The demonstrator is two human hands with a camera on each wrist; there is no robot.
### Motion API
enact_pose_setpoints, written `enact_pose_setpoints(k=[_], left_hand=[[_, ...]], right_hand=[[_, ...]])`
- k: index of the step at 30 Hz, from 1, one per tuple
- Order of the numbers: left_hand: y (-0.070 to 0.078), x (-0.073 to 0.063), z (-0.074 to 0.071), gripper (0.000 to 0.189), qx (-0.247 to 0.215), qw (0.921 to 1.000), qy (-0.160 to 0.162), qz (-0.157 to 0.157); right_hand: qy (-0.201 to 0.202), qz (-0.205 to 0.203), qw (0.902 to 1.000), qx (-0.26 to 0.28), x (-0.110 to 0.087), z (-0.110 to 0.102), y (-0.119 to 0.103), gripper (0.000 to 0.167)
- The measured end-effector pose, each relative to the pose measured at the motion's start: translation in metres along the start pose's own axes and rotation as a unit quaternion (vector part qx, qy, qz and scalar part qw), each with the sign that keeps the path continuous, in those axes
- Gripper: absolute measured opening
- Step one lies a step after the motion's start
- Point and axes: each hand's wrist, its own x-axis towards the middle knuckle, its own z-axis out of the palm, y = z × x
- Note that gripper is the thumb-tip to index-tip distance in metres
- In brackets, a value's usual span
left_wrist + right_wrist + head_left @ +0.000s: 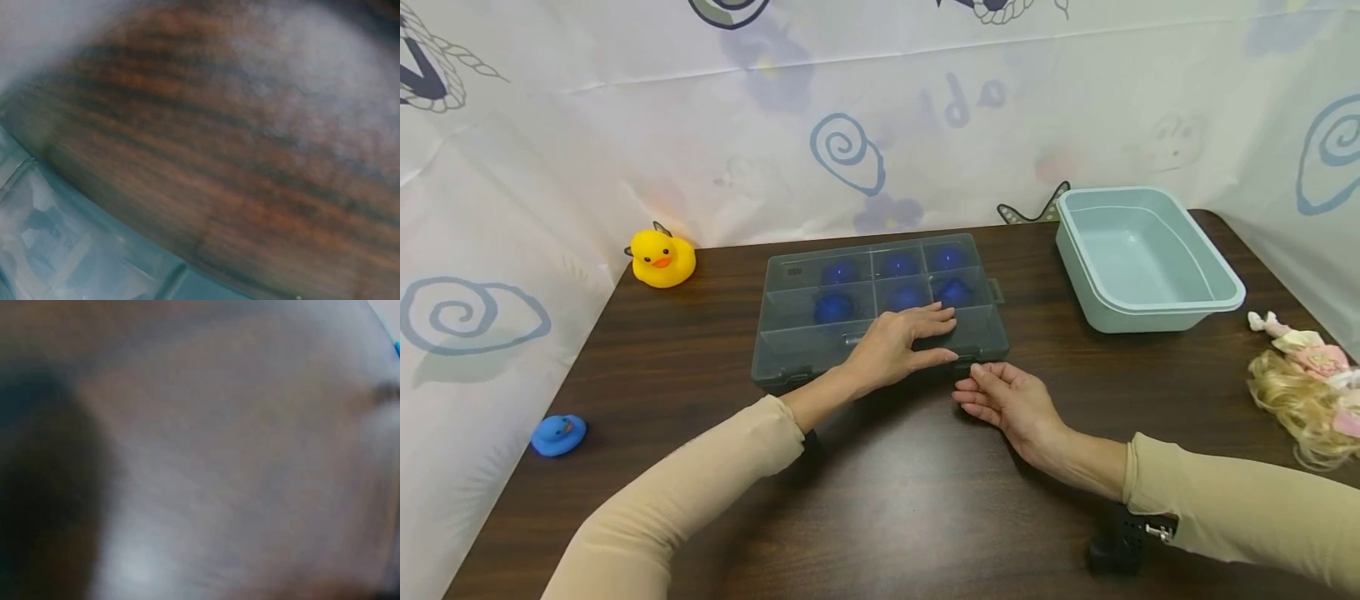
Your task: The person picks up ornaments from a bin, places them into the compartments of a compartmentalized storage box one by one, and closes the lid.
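A translucent grey compartment box (820, 342) lies on the table, its lid down, with several dark blue objects inside, among them a round blue ball (833, 308). My left hand (895, 342) rests on the front right of the lid, fingers stretched out and thumb near the front edge. Just in front of that edge is my right hand (1015, 408), its thumb and fingertips by the right front latch (967, 357), fingers loosely bent. Whether they touch the latch is hard to see. The left wrist view catches a blurred box corner (75, 244); the right wrist view is too blurred for detail.
A pale blue-green basin (1150, 308) stands at the back right. Near the right edge lies a blond doll (1300, 392). On the left are a yellow rubber duck (662, 260) and a small blue duck (559, 435). A printed cloth (925, 150) hangs behind the dark wooden table (910, 517).
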Motion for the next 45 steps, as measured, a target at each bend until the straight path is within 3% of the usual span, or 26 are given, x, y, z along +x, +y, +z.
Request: enact_pose_setpoints(k=[8,22,26,29,33,39,45], left_hand=[[0.0,0.001,-0.001,0.046,0.003,1.0,-0.002,0.009],[0.001,0.001,-0.004,0.048,0.007,0.9999,-0.01,-0.004],[0.003,0.0,-0.006,0.052,0.003,0.9992,-0.038,-0.015],[0.004,-0.003,-0.016,0.057,0.008,0.9985,-0.053,-0.013],[-0.006,-0.025,-0.044,0.059,0.004,0.9988,-0.037,-0.032],[-0.031,-0.084,-0.085,0.057,-0.01,0.994,0.008,-0.108],[-0.044,-0.123,-0.097,0.055,-0.005,0.9906,0.035,-0.132]], right_hand=[[0.003,-0.001,0.9991,-0.042,0.006,0.001,-0.003,0.036],[-0.007,-0.019,0.9957,-0.09,0.006,0.005,-0.002,0.045],[-0.006,-0.016,0.9951,-0.097,0.004,0.005,0.0,0.045],[-0.008,-0.02,0.9951,-0.096,0.002,0.005,0.0,0.046],[-0.011,-0.032,0.9944,-0.1,0.002,0.008,0.001,0.047],[-0.041,-0.047,0.9906,-0.122,0.003,0.018,0.002,0.045],[-0.083,-0.045,0.9891,-0.113,0.005,0.046,0.013,0.04]])
